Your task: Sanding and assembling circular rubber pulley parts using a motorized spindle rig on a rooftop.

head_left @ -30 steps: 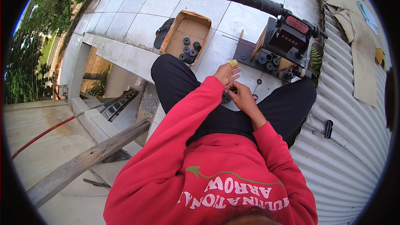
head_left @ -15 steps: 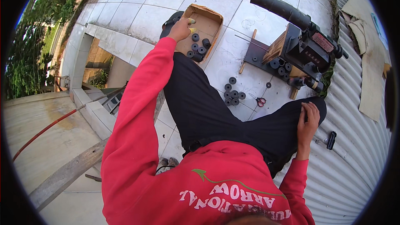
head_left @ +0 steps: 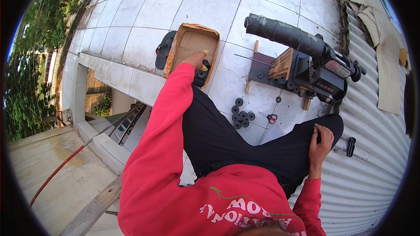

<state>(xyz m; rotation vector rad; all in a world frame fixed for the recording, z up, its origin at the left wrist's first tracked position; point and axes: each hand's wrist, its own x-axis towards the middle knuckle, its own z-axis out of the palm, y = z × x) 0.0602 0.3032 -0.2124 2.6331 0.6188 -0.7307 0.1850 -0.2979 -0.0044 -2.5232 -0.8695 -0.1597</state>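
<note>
My left hand (head_left: 196, 59) reaches down into an open cardboard box (head_left: 213, 32). Yellow coverings wrap its thumb and a finger, which close around a black roll (head_left: 206, 64). More black rolls (head_left: 199, 81) lie below it in the box, partly hidden by my sleeve. My right hand (head_left: 321, 143) rests on my right knee, fingers loosely bent and holding nothing. Between my legs, several black rolls with center holes (head_left: 243, 116) form a cluster on the tiles. Red-handled scissors (head_left: 271, 118) lie beside them.
A black machine with a long tube (head_left: 284, 35) and a wooden block (head_left: 281, 64) stands ahead on the right, more rolls beneath it. A dark sandal (head_left: 164, 52) sits against the box's left side. Corrugated sheeting (head_left: 363, 183) runs along the right, with a small black object (head_left: 351, 147) on it.
My left hand has moved from the box's left edge down into it, closing on a roll. The fingers of my right hand have curled slightly on the knee. The whole view has shifted.
</note>
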